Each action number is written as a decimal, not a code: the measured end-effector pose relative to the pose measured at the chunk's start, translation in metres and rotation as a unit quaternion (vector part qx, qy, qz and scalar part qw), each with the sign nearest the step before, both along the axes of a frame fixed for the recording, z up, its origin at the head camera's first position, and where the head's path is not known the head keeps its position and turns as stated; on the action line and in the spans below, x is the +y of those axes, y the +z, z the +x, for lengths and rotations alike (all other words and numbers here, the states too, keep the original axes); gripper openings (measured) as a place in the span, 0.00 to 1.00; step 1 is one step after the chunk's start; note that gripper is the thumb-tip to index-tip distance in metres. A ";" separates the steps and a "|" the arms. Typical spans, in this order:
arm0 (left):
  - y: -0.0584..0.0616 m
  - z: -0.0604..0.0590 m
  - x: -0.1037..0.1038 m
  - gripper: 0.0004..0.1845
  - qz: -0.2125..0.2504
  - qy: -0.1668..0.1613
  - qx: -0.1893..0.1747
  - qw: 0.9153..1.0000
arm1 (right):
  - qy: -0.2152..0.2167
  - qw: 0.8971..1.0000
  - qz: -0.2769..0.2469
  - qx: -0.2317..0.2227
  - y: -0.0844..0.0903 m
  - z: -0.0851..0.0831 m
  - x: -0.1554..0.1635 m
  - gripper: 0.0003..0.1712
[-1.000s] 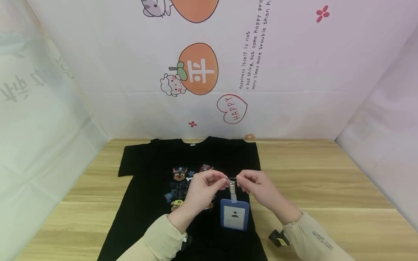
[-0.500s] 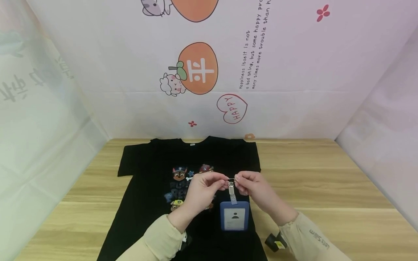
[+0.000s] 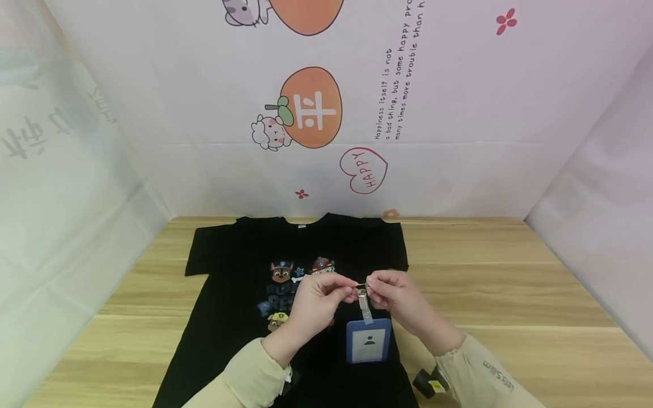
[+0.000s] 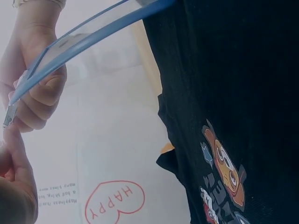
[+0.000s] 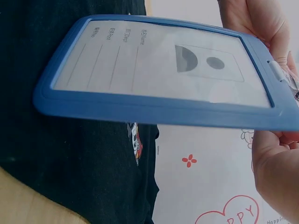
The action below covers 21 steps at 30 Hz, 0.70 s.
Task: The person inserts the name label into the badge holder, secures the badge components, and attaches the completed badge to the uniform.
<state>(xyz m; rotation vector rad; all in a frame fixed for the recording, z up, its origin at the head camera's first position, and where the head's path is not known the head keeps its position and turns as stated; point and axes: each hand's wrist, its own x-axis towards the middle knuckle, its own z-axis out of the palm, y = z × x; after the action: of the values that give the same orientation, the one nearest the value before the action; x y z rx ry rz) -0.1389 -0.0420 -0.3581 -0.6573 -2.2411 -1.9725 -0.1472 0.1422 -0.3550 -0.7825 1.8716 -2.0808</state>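
Note:
My left hand (image 3: 318,300) and right hand (image 3: 403,300) meet fingertip to fingertip over a black T-shirt (image 3: 229,317) in the head view. Between them they pinch a thin metal pin (image 3: 361,284), whose ends are covered by thumbs and forefingers. Below the pin hangs a metal clip with a clear strap (image 3: 367,313). From that strap dangles a blue-framed ID badge holder (image 3: 369,341), its white card facing up. The right wrist view shows the badge (image 5: 154,60) close up, with printed lines and a portrait figure. In the left wrist view the badge (image 4: 88,44) appears nearly edge-on.
The T-shirt lies spread on a wood-grain table (image 3: 510,283), with cartoon dogs printed on its chest. A white printed cloth (image 3: 439,113) stands behind the table. A black wrist device (image 3: 431,382) sits by the right sleeve (image 3: 482,371).
Both hands have sunk slightly, and the badge hangs a little lower. My right fingertips have come slightly closer to the left ones. The shirt lies unchanged.

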 end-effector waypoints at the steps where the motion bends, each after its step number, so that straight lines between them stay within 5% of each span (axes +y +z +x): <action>1: 0.000 0.000 0.000 0.05 0.001 -0.001 0.001 1.000 | 0.002 1.000 -0.001 0.002 0.000 0.000 0.000 0.19; 21: -0.003 0.001 -0.005 0.05 -0.024 -0.011 0.004 1.000 | 0.037 0.999 -0.015 -0.013 -0.003 0.004 -0.001 0.19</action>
<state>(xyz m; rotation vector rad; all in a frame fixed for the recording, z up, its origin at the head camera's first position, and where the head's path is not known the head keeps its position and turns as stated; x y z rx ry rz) -0.1377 -0.0470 -0.3612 -0.6962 -2.2938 -1.9281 -0.1428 0.1413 -0.3580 -0.8156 1.7748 -2.0674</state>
